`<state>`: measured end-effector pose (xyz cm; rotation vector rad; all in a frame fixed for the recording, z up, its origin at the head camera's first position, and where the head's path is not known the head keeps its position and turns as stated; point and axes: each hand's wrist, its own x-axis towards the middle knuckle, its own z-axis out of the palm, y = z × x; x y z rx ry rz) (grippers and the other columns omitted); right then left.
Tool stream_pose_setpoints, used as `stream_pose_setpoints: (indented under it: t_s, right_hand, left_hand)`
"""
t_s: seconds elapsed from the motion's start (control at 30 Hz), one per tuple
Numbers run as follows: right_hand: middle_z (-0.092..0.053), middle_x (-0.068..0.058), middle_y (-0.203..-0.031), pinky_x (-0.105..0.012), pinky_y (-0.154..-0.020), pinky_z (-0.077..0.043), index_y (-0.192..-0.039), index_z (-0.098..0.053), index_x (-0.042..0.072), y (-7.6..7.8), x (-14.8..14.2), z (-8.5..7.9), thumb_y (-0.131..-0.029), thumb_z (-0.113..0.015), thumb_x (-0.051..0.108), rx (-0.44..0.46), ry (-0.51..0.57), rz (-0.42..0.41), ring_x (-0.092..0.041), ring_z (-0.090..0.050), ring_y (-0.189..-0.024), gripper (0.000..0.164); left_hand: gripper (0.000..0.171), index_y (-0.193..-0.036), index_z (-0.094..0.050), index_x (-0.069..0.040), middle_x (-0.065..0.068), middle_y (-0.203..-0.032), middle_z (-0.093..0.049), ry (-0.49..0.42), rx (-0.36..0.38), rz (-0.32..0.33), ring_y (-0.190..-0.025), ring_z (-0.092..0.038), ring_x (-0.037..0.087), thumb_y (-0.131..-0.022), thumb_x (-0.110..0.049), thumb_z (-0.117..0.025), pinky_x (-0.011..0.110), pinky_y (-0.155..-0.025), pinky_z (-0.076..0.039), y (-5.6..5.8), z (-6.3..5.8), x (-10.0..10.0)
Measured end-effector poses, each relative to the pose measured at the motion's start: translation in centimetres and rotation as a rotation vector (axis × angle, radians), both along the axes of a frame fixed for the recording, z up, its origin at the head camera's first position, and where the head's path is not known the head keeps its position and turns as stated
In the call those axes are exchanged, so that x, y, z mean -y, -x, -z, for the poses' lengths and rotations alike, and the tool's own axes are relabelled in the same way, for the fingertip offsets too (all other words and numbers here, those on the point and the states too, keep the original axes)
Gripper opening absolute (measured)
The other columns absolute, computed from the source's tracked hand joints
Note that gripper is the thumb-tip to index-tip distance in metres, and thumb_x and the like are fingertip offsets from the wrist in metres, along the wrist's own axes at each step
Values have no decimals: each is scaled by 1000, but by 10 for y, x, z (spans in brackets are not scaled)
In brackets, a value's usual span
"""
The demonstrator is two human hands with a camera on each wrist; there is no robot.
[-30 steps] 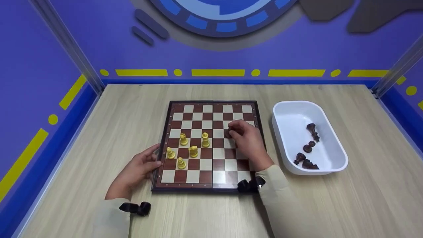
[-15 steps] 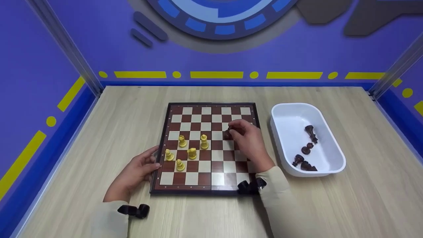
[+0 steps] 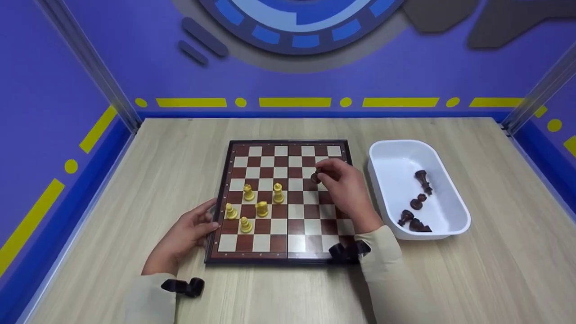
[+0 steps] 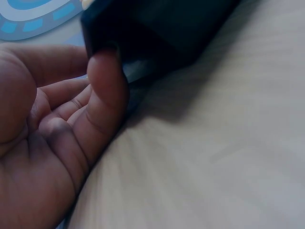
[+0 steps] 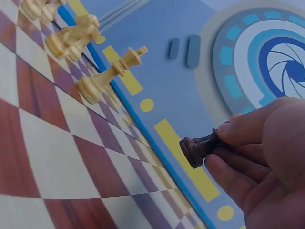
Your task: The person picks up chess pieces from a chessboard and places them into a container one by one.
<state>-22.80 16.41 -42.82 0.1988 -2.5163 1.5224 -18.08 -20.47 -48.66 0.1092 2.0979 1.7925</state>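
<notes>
In the head view my right hand pinches a dark chess piece over the right half of the chessboard. The right wrist view shows this piece tilted and above the squares, its round base exposed and its top hidden by the fingers. My left hand holds the board's left edge. Close up in the left wrist view, a curled finger meets the dark side of the board. Several pale yellow pieces stand on the left half, including a king and a knight.
Right of the board stands a white plastic tub, with several dark chess pieces lying on its floor. Everything rests on a light wooden table, bounded by blue-purple panels at the back and sides.
My right hand has moved slightly right and away from me, lifting the dark chess piece with it. The left hand stays at the board's edge, and the yellow pieces stand as before.
</notes>
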Motion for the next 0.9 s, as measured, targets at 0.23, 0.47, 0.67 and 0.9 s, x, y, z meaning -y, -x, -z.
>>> stream_pose_setpoints:
  t_s: [0.23, 0.47, 0.67, 0.9]
  right_hand:
    - [-71, -8, -101, -32, -85, -56, -107, -69, 7, -2, -6, -7, -90, -63, 1, -11, 35, -15, -18, -67, -94, 19]
    - [-71, -7, -105, -33, -83, -55, -112, -68, 9, -7, -15, -17, -90, -64, 4, 10, 3, -7, -19, -67, -95, 22]
    - [-71, -10, -104, -33, -82, -58, -112, -68, 7, -10, -24, -23, -91, -63, 3, 29, 32, -32, -21, -70, -93, 22]
    - [-71, -11, -103, -30, -78, -58, -110, -68, 6, -14, -34, -28, -91, -64, 4, 25, 21, -48, -22, -70, -88, 20]
  left_hand:
    - [70, -155, -23, -11, 3, -101, -47, -22, 0, 5, -67, -60, 9, -94, -5, -59, 25, -51, -55, 0, -2, 0]
    - [69, -155, -23, -11, 4, -99, -52, -30, 6, -1, -68, -63, 11, -95, -5, -57, 27, -51, -56, -1, -2, -1]
    - [69, -155, -23, -11, 4, -99, -53, -40, 7, 2, -70, -64, 11, -95, -4, -57, 27, -52, -56, 0, -2, 0]
    - [70, -155, -22, -9, 2, -98, -51, -33, 3, 10, -66, -60, 8, -95, -3, -57, 25, -51, -54, 1, -1, 0]
